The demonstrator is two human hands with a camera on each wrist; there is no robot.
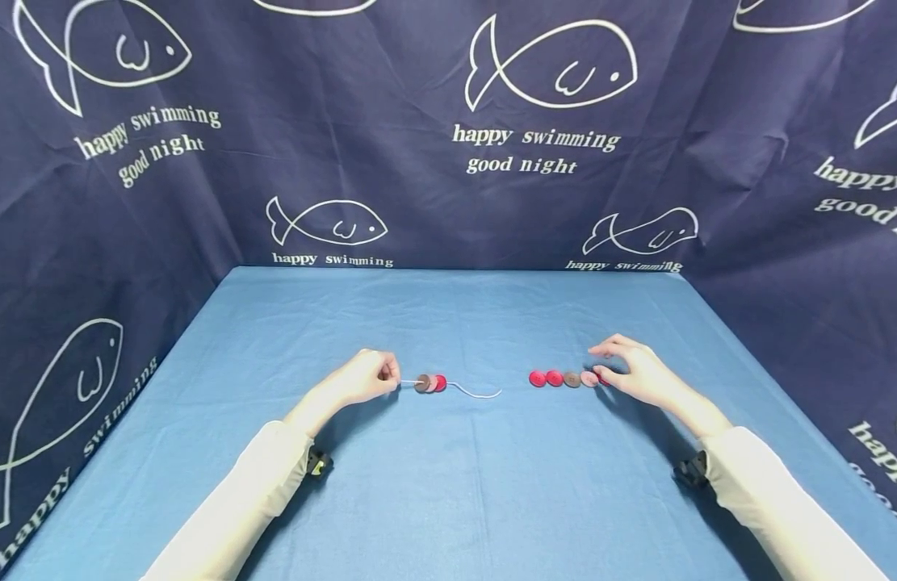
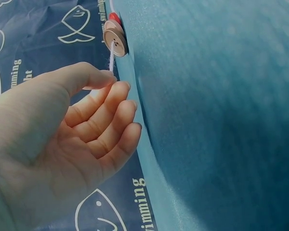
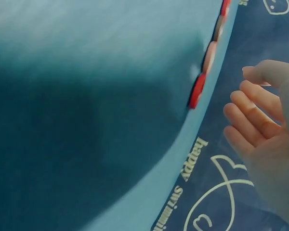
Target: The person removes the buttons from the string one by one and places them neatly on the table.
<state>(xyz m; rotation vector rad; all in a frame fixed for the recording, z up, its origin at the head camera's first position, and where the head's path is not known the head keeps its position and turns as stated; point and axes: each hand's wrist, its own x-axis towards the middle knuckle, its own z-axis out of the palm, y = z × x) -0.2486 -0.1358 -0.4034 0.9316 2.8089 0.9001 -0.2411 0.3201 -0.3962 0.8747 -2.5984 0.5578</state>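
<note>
Between thumb and fingertip, my left hand pinches one end of a white string. Threaded on it are a brown button, a pink button and a red button. In the left wrist view the string comes out through a hole in the brown button. My right hand hovers by the right end of a button row, thumb and fingers apart with nothing between them. The row's end red button shows beside a pink button in the right wrist view.
Farther left in the row lie a red button, another red button and a brown button. The string's loose end curves across the blue tablecloth toward them. A dark fish-print curtain hangs behind the table.
</note>
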